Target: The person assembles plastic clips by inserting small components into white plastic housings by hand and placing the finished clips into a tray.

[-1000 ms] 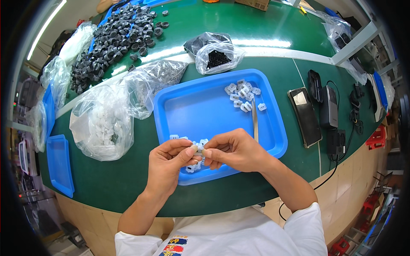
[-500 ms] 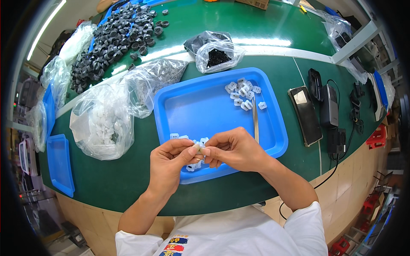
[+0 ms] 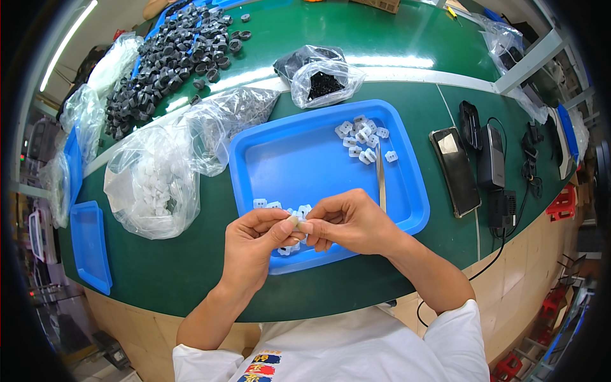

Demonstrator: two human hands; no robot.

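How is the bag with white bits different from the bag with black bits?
Color: the bag with white bits shows pale pieces inside; the bag with black bits shows dark ones.
Size: the white-bits bag looks bigger in the picture than the black-bits bag.
Place: the white-bits bag sits left of the big blue tray; the black-bits bag sits beyond its far edge.
Both are see-through plastic.

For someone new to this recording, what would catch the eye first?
Probably the large blue rectangular plastic tray, central on the green tabletop. Over its near side, the bare left hand and bare right hand meet, pinching a small pale piece mostly hidden from view. Then the sprawling heap of dark grey, cup-shaped parts stands out at the upper left.
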